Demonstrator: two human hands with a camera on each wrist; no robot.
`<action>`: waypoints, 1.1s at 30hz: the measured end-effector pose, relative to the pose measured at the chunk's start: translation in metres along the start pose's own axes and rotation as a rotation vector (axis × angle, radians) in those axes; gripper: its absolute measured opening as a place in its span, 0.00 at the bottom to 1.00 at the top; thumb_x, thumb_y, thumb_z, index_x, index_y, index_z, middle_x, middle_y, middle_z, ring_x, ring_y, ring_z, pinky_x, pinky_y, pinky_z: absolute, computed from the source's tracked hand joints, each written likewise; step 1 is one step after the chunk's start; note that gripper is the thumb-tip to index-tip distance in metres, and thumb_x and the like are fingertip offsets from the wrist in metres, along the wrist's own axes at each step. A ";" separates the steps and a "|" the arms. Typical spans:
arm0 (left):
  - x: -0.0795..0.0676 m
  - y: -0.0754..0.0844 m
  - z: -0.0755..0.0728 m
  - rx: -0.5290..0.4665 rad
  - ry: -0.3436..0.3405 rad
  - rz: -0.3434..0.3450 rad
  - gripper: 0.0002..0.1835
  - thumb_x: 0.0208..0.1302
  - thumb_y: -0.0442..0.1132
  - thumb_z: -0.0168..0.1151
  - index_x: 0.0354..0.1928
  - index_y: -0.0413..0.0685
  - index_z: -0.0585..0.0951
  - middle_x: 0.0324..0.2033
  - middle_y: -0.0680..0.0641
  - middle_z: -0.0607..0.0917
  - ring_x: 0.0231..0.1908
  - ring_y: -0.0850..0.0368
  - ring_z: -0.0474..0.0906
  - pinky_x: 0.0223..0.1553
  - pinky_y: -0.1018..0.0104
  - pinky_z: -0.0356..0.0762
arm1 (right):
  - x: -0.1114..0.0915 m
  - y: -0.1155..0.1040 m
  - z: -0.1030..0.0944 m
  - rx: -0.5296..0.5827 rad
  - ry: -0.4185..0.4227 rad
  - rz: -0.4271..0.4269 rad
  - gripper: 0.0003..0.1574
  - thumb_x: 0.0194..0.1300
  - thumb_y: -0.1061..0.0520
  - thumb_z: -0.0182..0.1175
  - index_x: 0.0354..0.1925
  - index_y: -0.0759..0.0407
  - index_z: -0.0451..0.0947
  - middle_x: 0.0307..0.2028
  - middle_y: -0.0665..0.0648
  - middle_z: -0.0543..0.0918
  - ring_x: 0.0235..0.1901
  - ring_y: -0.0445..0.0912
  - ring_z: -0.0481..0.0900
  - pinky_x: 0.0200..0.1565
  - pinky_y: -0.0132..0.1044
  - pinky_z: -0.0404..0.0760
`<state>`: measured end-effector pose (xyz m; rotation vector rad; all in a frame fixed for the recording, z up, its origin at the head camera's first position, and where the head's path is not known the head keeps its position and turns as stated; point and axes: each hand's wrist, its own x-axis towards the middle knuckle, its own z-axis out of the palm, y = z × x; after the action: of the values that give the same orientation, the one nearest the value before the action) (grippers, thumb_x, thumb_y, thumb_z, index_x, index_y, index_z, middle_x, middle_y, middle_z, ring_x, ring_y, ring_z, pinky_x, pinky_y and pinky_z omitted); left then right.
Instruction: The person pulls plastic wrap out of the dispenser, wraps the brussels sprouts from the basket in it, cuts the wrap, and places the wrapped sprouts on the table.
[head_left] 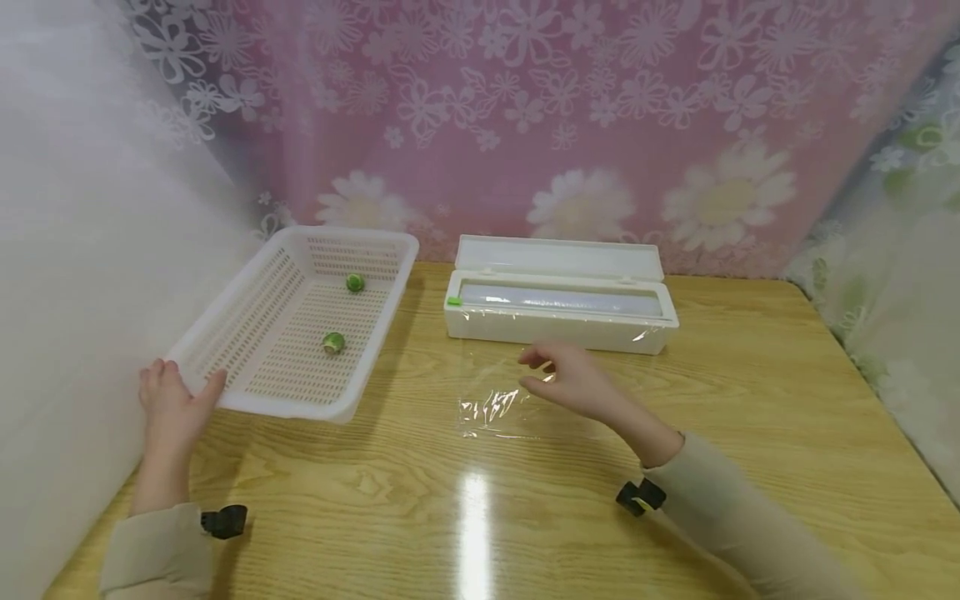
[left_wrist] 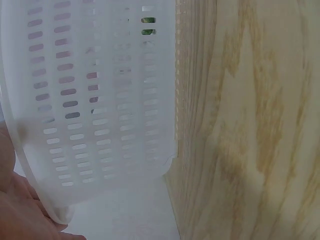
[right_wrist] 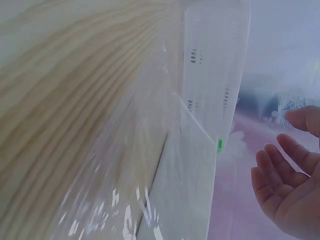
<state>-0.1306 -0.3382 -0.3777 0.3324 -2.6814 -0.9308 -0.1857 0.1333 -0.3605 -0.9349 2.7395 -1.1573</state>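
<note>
A white plastic basket (head_left: 377,333) at the wooden table's (head_left: 337,492) left is gripped at its near-left corner by the left hand (head_left: 172,407), thumb and fingers closed about the rim; probably light, fairly stiff, it is best held there. Two round green vegetables (head_left: 333,342) are contained. Over clear, likely clingy film (head_left: 491,406), the right hand (head_left: 576,381) is poised, fingers loosely curved, nothing held.

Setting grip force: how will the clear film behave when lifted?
Probably floppy: the clear film drapes over the front of the white box, glinting in wrinkles. Likely very light: the tabletop shows through it. Pulling might unwind more, as it seems to run from the roll.
</note>
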 end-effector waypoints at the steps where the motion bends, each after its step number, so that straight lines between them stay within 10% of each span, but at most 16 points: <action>1: 0.000 0.000 0.000 0.000 -0.001 -0.006 0.40 0.64 0.44 0.47 0.57 0.13 0.42 0.59 0.21 0.39 0.61 0.32 0.25 0.58 0.43 0.26 | 0.005 -0.002 0.003 0.013 -0.005 -0.007 0.16 0.54 0.58 0.60 0.41 0.65 0.75 0.40 0.58 0.79 0.40 0.52 0.75 0.42 0.42 0.75; 27: -0.003 -0.001 -0.002 0.016 0.019 -0.095 0.42 0.62 0.49 0.48 0.58 0.15 0.44 0.61 0.24 0.40 0.61 0.32 0.32 0.59 0.42 0.36 | 0.133 -0.066 0.087 0.159 -0.030 -0.130 0.17 0.55 0.60 0.60 0.43 0.67 0.74 0.41 0.59 0.78 0.42 0.48 0.74 0.44 0.35 0.74; 33: -0.001 -0.002 0.002 0.024 0.016 -0.091 0.43 0.62 0.50 0.47 0.58 0.16 0.43 0.61 0.25 0.40 0.62 0.33 0.32 0.60 0.43 0.35 | 0.160 -0.080 0.104 0.027 -0.074 -0.155 0.17 0.56 0.56 0.60 0.44 0.62 0.74 0.42 0.55 0.77 0.43 0.47 0.73 0.45 0.31 0.71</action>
<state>-0.1301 -0.3384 -0.3801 0.4683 -2.6840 -0.9181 -0.2495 -0.0631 -0.3507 -1.1792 2.6268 -1.1529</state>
